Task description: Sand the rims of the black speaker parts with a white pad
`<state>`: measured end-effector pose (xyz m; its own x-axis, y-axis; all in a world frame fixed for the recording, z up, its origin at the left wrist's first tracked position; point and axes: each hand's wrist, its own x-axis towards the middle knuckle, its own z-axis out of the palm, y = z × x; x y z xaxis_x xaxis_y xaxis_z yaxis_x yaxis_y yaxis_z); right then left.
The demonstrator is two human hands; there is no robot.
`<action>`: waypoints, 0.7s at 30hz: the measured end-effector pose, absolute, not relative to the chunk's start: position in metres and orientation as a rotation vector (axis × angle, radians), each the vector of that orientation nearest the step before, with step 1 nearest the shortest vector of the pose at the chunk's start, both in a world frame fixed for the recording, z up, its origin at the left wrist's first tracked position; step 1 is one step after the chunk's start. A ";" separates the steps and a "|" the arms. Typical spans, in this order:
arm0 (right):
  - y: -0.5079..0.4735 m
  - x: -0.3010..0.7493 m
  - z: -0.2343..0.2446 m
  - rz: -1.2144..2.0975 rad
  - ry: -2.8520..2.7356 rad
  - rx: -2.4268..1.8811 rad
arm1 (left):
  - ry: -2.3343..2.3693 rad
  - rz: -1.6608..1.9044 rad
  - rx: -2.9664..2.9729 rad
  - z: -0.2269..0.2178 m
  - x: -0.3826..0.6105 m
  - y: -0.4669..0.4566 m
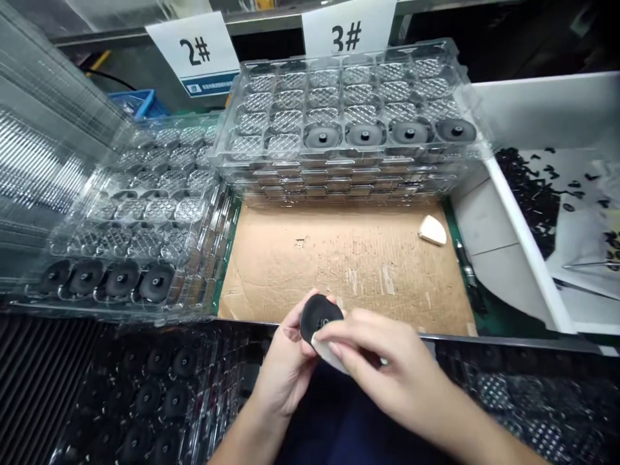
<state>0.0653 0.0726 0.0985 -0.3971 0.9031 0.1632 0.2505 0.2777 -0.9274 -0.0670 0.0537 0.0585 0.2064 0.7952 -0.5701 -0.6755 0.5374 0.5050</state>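
Note:
A black oval part (317, 311) with a hollow face is gripped in my left hand (285, 361), just in front of the cardboard's near edge. My right hand (387, 361) has its thumb and fingers pinched on a thin white pad (329, 355), which lies against the lower edge of the black part. Those fingers cover some of the part and most of the pad. On the cardboard (339, 258), a separate white rounded block (433, 230) lies toward the right.
Stacked clear trays (349, 155) stand at the back, with black parts in the front row. More clear trays (130, 206) are at left, others below the table edge. A white bin (523, 239) at right holds small black pieces (527, 200); a pen (467, 268) lies beside it.

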 end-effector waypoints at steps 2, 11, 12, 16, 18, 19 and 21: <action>0.075 0.067 0.099 1.026 -1.818 -1.105 | 0.887 1.023 0.176 0.058 -0.064 0.054; 0.071 0.074 0.103 1.084 -1.844 -1.074 | 0.941 0.968 0.227 0.063 -0.064 0.053; 0.073 0.072 0.104 0.995 -1.836 -1.095 | 0.924 0.959 0.242 0.063 -0.062 0.053; 0.073 0.072 0.106 0.865 -1.811 -0.970 | 0.895 0.964 0.270 0.066 -0.062 0.051; 0.066 0.080 0.108 1.053 -1.878 -0.925 | 0.888 0.976 0.248 0.069 -0.067 0.049; 0.062 0.086 0.109 1.124 -1.905 -0.961 | 0.874 0.973 0.238 0.069 -0.069 0.049; 0.057 0.095 0.112 1.110 -1.953 -1.124 | 0.838 0.955 0.223 0.068 -0.070 0.048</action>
